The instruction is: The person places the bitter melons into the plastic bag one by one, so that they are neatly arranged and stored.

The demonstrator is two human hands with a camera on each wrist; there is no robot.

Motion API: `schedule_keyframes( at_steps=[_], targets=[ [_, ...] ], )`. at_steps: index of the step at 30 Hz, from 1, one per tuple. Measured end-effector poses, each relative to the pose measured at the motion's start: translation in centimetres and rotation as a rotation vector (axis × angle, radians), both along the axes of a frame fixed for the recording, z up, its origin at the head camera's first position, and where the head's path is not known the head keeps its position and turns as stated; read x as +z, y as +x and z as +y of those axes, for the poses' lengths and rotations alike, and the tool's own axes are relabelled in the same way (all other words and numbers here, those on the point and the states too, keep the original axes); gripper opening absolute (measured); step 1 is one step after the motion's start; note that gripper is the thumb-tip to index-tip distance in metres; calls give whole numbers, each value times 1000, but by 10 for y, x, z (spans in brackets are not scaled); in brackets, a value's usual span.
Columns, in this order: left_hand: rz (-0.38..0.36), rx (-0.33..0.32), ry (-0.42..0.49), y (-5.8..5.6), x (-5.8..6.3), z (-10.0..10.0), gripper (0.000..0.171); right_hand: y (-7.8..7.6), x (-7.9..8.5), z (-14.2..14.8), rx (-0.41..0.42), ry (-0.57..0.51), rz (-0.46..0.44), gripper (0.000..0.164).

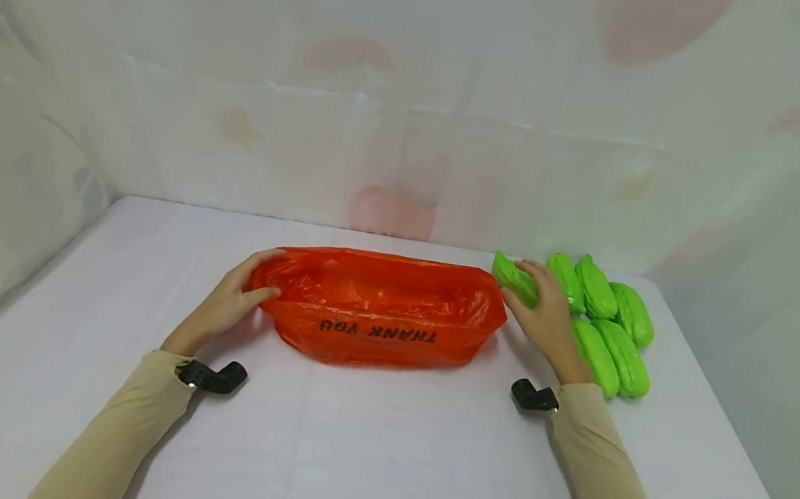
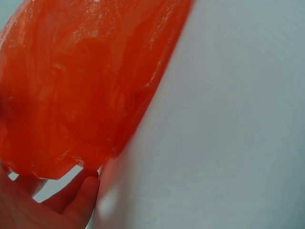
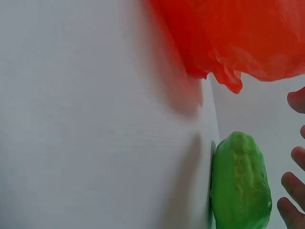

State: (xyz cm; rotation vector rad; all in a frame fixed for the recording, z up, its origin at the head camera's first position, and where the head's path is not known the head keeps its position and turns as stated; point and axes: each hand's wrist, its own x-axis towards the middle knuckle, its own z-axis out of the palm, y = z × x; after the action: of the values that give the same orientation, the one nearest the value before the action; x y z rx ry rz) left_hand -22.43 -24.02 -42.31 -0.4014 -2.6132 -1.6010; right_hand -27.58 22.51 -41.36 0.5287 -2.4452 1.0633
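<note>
A red plastic bag (image 1: pixel 374 338) lies with its mouth spread wide, "THANK YOU" printed upside down on its near side. My left hand (image 1: pixel 233 296) holds the bag's left end, thumb at the near side and fingers at the far side. In the left wrist view, fingers (image 2: pixel 83 198) meet the bag's edge. Beyond the bag's right end, my right hand (image 1: pixel 545 313) is over a green oblong, glossy, lumpy bundle (image 1: pixel 518 283). The right wrist view shows spread fingers (image 3: pixel 295 186) beside this green bundle (image 3: pixel 240 186), with a gap between them.
Several more green bundles (image 1: pixel 601 349) lie close together right of my right hand, two of them near its wrist. A white cloth covers the table (image 1: pixel 375 454). Pale patterned sheeting (image 1: pixel 413 143) hangs behind the table and at both sides.
</note>
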Motion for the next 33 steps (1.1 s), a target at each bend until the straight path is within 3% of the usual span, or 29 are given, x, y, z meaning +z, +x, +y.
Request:
schedule_keyframes(
  at_steps=[8,20,26,33],
  targets=[
    [-2,-2,15,0,2,1,57,-18,6,6,0,102,-80,50],
    [30,-17,11,-1,1,0,56,-28,8,9,-21,251,-244,57],
    [23,-11,14,0,0,0,56,-30,4,9,-19,265,-311,63],
    [18,-10,21,-1,0,0,55,-28,4,7,-87,257,-346,63]
  ],
)
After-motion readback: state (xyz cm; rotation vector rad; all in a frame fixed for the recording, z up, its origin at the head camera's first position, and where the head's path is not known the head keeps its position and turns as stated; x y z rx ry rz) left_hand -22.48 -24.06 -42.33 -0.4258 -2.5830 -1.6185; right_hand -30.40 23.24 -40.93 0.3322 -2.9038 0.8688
